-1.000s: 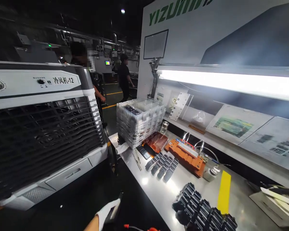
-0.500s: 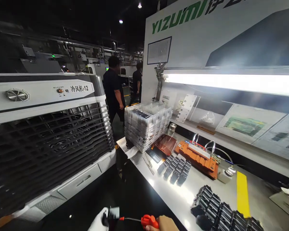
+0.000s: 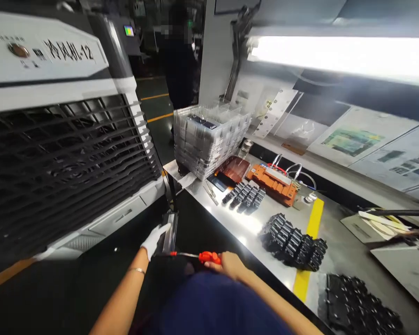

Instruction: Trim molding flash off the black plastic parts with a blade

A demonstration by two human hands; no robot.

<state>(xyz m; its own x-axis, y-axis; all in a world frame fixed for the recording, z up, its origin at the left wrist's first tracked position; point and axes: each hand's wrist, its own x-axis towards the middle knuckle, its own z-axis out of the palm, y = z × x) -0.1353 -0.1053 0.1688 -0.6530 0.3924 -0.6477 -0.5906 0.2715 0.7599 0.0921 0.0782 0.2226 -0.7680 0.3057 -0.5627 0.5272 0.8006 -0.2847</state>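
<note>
My left hand (image 3: 153,239), in a white glove, holds a small dark and silvery part (image 3: 170,232) out over the floor beside the bench. My right hand (image 3: 227,264), bare, grips the red handle of a thin tool (image 3: 209,256). The tool's metal shaft points left and its tip meets the part by my gloved fingers. Both hands sit just left of the steel bench edge (image 3: 230,232), above my dark blue lap.
A big white air cooler (image 3: 63,139) with a black grille fills the left. On the bench are a stack of clear trays (image 3: 209,139), an orange fixture (image 3: 272,184), rows of black parts (image 3: 293,242) and a yellow stripe (image 3: 309,251). A person stands behind in the aisle.
The view has tilted down and nearer. My left hand has risen with the part into plain sight, and my right hand has brought the red tool's tip against it.
</note>
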